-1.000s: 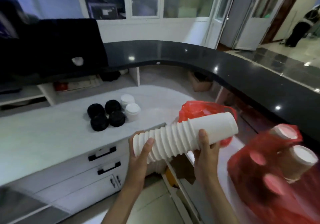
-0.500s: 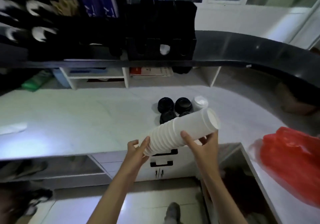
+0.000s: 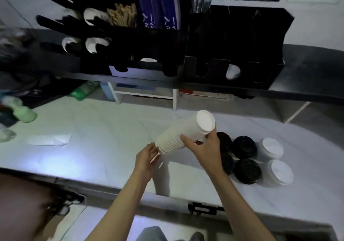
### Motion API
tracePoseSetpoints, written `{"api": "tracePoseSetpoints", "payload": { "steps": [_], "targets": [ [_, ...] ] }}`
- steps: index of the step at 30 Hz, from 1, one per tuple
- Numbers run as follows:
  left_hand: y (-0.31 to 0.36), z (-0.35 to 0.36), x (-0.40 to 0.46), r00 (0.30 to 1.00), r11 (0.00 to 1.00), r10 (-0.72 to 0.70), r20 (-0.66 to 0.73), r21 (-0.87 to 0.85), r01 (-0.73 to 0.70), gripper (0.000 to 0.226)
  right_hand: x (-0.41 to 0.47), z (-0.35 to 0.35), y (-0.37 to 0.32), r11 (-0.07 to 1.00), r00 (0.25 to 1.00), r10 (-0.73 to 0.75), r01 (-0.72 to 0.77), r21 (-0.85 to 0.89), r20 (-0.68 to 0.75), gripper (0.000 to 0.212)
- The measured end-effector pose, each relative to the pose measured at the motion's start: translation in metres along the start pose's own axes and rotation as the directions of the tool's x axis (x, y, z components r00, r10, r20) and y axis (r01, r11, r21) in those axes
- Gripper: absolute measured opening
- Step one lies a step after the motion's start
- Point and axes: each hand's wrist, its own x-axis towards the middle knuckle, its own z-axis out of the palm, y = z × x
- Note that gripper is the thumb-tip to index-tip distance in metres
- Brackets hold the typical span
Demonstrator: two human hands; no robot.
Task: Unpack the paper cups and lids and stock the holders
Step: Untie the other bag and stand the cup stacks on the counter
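A white stack of nested paper cups (image 3: 183, 131) lies tilted above the pale counter, its closed bottom end pointing up and away. My right hand (image 3: 205, 150) grips the stack around its middle from the right. My left hand (image 3: 147, 156) touches the stack's open rim end with straight fingers. Black lids (image 3: 243, 146) and white lids (image 3: 272, 147) sit in small stacks on the counter to the right. The black cup and lid holder (image 3: 236, 41) stands on the dark upper ledge, with one white cup end showing in a slot.
A second black rack (image 3: 74, 34) at the upper left holds cup ends, wooden stirrers and blue packets. A white paper sheet (image 3: 49, 139) lies on the counter (image 3: 93, 129) at left, green bottles at far left. Drawer handle (image 3: 204, 208) below the counter edge.
My view has swung left from the red bags to the holders. The cup stack came along in both hands and now points toward the holder; the red bag has left the view.
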Motion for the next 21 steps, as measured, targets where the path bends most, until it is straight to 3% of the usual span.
{"api": "tracePoseSetpoints", "payload": {
  "steps": [5,11,14,17,21],
  "targets": [
    [0.021,0.004,0.052,1.0,0.996,-0.014,-0.006,0.084,0.014,0.013,0.044,0.05,0.01,0.989,0.999,0.023,-0.027,-0.148,-0.024,0.083],
    [0.032,-0.007,0.094,0.987,0.96,-0.001,0.16,0.276,-0.044,0.018,0.063,0.098,0.018,0.921,0.997,0.027,-0.054,-0.385,-0.074,0.09],
    [0.032,-0.018,0.096,0.966,0.889,0.083,0.244,0.42,-0.182,0.02,0.066,0.112,0.014,0.889,0.994,0.05,-0.091,-0.449,-0.102,0.089],
    [0.034,-0.026,0.093,0.932,0.801,0.041,0.36,0.546,-0.246,0.027,0.065,0.127,0.008,0.828,0.994,0.073,-0.104,-0.551,-0.077,0.086],
    [0.044,-0.038,0.09,0.894,0.663,0.012,0.448,0.666,-0.343,0.031,0.056,0.132,0.008,0.823,0.982,0.127,-0.182,-0.538,-0.138,0.086]
  ]
}}
